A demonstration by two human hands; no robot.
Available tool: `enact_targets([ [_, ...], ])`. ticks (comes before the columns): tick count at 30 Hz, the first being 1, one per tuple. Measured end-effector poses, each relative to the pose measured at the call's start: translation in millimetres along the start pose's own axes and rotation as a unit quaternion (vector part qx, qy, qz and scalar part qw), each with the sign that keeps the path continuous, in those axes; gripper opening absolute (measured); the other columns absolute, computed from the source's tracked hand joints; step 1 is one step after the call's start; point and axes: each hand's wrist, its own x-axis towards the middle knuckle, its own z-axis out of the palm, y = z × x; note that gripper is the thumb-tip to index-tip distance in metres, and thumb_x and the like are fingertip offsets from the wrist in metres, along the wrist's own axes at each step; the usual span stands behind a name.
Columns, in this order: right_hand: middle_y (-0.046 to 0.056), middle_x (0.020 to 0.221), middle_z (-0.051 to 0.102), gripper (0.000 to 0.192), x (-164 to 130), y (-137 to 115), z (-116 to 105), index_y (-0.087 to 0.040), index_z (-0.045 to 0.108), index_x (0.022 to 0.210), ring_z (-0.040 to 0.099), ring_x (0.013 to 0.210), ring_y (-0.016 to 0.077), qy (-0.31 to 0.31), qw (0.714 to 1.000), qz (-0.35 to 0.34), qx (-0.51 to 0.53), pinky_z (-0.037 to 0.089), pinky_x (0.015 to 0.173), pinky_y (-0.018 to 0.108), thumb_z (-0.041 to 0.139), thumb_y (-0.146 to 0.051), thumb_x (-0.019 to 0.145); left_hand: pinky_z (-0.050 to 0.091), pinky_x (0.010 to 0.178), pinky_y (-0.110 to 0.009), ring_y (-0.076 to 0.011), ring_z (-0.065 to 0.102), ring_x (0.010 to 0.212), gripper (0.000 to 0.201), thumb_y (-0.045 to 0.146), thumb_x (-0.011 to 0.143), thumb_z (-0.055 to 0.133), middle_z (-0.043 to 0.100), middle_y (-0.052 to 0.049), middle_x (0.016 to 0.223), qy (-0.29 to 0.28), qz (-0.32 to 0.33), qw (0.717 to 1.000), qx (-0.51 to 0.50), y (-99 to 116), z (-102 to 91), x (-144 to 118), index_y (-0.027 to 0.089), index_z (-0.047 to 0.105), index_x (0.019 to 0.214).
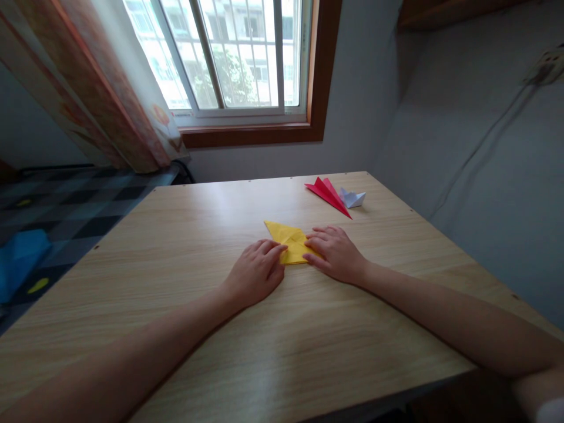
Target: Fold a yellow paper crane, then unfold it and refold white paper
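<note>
A folded sheet of yellow paper (293, 238) lies on the wooden table, with a pointed corner toward the upper left and creases across it. My left hand (258, 271) grips its lower left edge between thumb and fingers. On the opposite side, my right hand (335, 252) holds the right part, its fingers over the paper and its thumb at the lower edge. Some of the paper's right end is hidden under that hand. Beyond my hands lie a red paper plane (328, 195) and a small white paper boat (353, 198), close together.
The light wooden table (198, 235) spreads out around both hands. To the left is a dark checked surface (88, 194) with a blue object (22, 258) on it. A window (229, 59) and a curtain (101, 88) are behind. A cable (480, 144) runs down the right wall.
</note>
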Motion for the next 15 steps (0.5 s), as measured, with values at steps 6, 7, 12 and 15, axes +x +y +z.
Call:
enact_targets([
  [6,0.012,0.13,0.065,0.045,-1.2,4.5,5.4,-0.017,0.065,0.12,0.05,0.128,0.0313,0.002,1.0,-0.007,0.01,0.03,0.109,0.05,0.06,-0.05,0.09,0.048,0.095,-0.044,-0.0261,0.059,0.104,0.028,0.03,0.092,0.054,0.066,-0.01,0.109,0.004,0.002,1.0,0.007,-0.6,-1.2,1.1,0.018,0.066,0.114],
  [7,0.013,0.13,0.064,0.047,-1.1,5.5,6.2,-0.017,0.065,0.121,0.05,0.129,0.0313,0.001,1.0,-0.011,0.013,0.031,0.109,0.05,0.061,-0.051,0.089,0.048,0.093,-0.044,-0.0258,0.059,0.102,0.025,0.031,0.093,0.054,0.067,-0.01,0.106,0.005,0.008,1.0,0.013,-0.3,-2.2,1.3,0.019,0.067,0.11],
  [12,0.013,0.132,0.063,0.05,-0.2,7.6,6.7,-0.018,0.065,0.123,0.05,0.129,0.031,-0.006,0.999,-0.031,0.021,0.032,0.108,0.05,0.065,-0.051,0.087,0.045,0.092,-0.042,-0.0236,0.059,0.096,0.023,0.031,0.097,0.048,0.068,-0.006,0.094,0.028,0.05,0.998,0.037,1.9,-6.1,2.5,0.021,0.067,0.09],
  [15,0.013,0.131,0.064,0.049,0.2,6.4,5.1,-0.017,0.066,0.122,0.051,0.128,0.0312,-0.009,0.999,-0.04,0.02,0.032,0.108,0.05,0.067,-0.05,0.086,0.045,0.091,-0.039,-0.0222,0.06,0.095,0.023,0.029,0.099,0.046,0.069,-0.006,0.097,0.046,0.058,0.997,0.017,2.1,-6.1,3.2,0.019,0.065,0.091],
])
